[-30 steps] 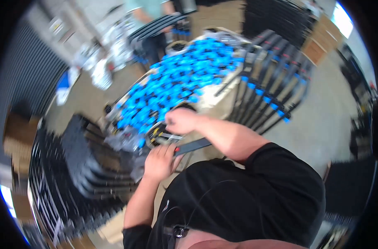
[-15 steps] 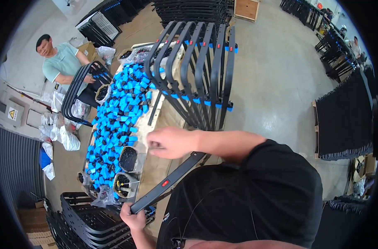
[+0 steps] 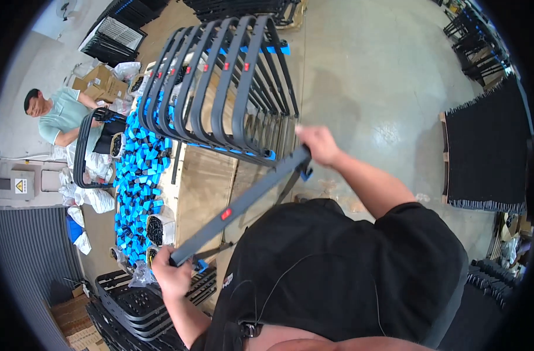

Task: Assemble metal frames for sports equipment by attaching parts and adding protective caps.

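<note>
A dark grey metal frame [image 3: 249, 196] with a small red label on its bar is held slantwise in front of my body. My left hand [image 3: 172, 275] is closed around its near left end. At the far right end, my right hand [image 3: 318, 145] grips the bar near the corner; its fingertips are partly blurred. Blue pieces show on the frame's lower parts, which my body partly hides. Beyond it, several similar grey frames [image 3: 217, 88] with red labels stand in a row by the wooden-topped table [image 3: 202, 190].
Many blue and black plastic pieces [image 3: 141, 169] are heaped along the table, beside a container of small black parts [image 3: 160, 229]. Across the table, a person [image 3: 68, 117] handles dark frames [image 3: 82, 149]. More frames [image 3: 132, 304] are stacked at lower left. A black stack [image 3: 483, 146] stands right.
My right hand has moved from over the table to the frame's far end and taken hold. The held frame has risen and shifted, with my left hand still on it. The view has turned.
</note>
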Demonstrator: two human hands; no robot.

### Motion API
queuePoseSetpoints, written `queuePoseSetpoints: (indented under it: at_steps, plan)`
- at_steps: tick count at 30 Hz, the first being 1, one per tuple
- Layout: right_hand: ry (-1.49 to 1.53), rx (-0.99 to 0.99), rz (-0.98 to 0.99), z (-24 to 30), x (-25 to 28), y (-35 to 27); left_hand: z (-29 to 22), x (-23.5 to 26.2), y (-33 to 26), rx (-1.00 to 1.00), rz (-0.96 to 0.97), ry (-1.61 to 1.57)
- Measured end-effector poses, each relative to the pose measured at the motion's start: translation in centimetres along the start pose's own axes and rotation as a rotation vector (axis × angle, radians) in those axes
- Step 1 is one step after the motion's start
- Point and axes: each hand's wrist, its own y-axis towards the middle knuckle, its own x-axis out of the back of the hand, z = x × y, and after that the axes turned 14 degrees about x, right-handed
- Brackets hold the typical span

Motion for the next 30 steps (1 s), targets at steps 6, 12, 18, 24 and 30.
queuePoseSetpoints:
  at_steps: [6,12,18,24,30]
  plan:
    - [-0.073,0.481,-0.140,5.6,10.0,11.8,-7.5,-6.2,4.1,-0.014,0.095,-0.186]
    - [-0.130,0.143,-0.101,8.3,16.0,7.4,-11.2,-15.0,6.4,0.018,0.096,-0.588]
    - [0.037,-0.375,-0.340,-9.8,26.0,-7.4,-16.2,-21.5,9.7,0.002,0.174,-0.804]
    - [-0.148,-0.896,-0.640,-19.6,30.6,-26.6,-18.0,-28.6,12.4,0.020,0.128,-0.737]
    - [-0.227,-1.333,-0.453,-21.6,28.0,-37.0,-19.4,-29.2,13.1,-0.031,0.058,-0.690]
